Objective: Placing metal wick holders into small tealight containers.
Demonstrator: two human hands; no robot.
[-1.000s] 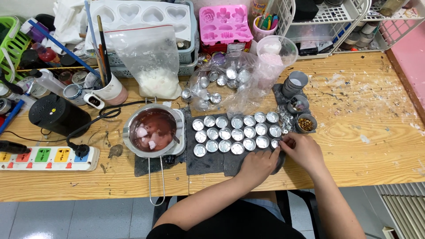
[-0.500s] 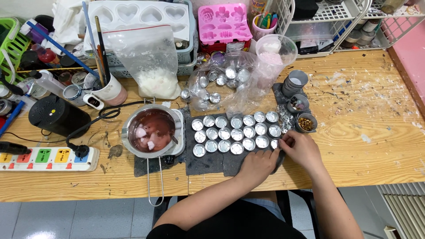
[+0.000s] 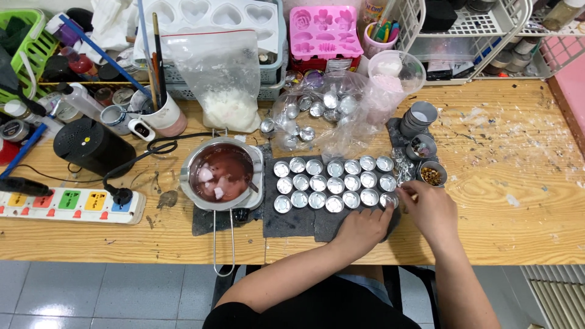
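Observation:
Several small silver tealight cups [image 3: 334, 183] stand in three rows on a dark grey cloth [image 3: 292, 220] on the wooden table [image 3: 506, 189]. My left hand [image 3: 361, 230] rests on the cloth just below the rows' right end, fingers curled. My right hand [image 3: 428, 208] touches the last cup [image 3: 388, 198] at the right end of the bottom row with its fingertips. Whether the fingers grip that cup cannot be told.
A metal pot of reddish liquid with wax chunks [image 3: 223, 173] sits left of the cups. Behind them are a clear bag of spare cups [image 3: 317, 109], a bag of white flakes [image 3: 226, 91], a pink silicone mould [image 3: 326, 31], stacked grey tins [image 3: 419, 116], a power strip [image 3: 70, 202].
Both hands stay at the right end of the cup rows; the right hand's fingers have shifted slightly on the end cup. Nothing else moved.

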